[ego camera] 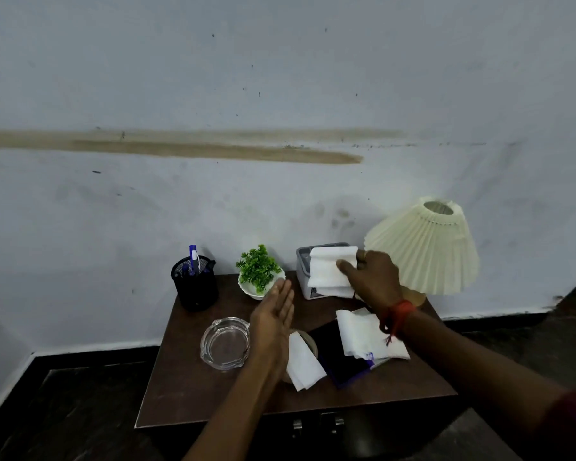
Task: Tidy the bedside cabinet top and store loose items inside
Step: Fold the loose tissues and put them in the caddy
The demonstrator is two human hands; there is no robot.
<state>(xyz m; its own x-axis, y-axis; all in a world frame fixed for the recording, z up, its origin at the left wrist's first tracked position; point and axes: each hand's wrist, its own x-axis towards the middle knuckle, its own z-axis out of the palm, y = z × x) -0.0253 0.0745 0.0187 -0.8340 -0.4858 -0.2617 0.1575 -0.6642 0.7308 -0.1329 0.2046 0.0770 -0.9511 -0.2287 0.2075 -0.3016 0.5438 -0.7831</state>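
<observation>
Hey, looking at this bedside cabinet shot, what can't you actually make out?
Head view only:
1. Grey box: mostly covered by the held tissue in the right hand.
2. Lamp base: mostly behind the right wrist.
3. Dark flat item: under loose tissues; identity unclear.
4. Round item: behind the left hand and a folded tissue.
5. Cabinet front: in shadow, contents unseen.

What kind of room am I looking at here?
Probably a bedroom corner: a small dark bedside cabinet against a marked wall, with a pleated lamp, a tissue box and a pen holder on top.
</observation>
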